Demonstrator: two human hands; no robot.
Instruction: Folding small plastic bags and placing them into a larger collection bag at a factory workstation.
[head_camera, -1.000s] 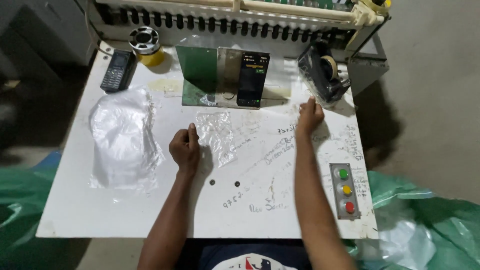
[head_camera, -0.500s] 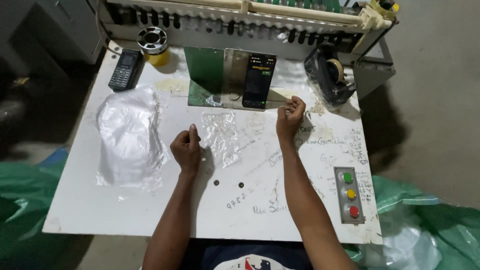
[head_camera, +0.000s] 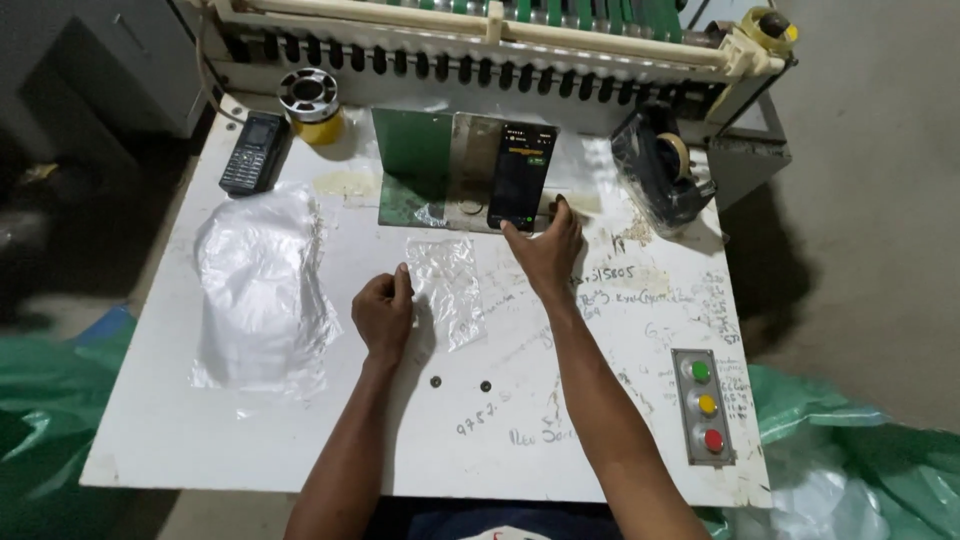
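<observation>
A small clear plastic bag (head_camera: 447, 290) lies flat on the white table (head_camera: 300, 440). My left hand (head_camera: 385, 315) rests closed at the bag's left edge and pinches it. My right hand (head_camera: 545, 250) reaches up past the bag's right side, its fingers spread. Its index finger and thumb touch the bottom edge of a black smartphone (head_camera: 520, 175). The smartphone leans upright, screen lit, against a green and metal plate (head_camera: 425, 160).
A heap of clear plastic bags (head_camera: 260, 300) lies at the left. At the back stand a black keypad phone (head_camera: 253, 152), a yellow spool (head_camera: 310, 100) and a tape dispenser (head_camera: 665, 165). A panel with green, yellow and red buttons (head_camera: 707, 405) sits at the right. Green sheeting (head_camera: 850, 440) surrounds the table.
My right hand has moved left from the table's right part to the smartphone's bottom edge. My left hand has stayed at the clear bag.
</observation>
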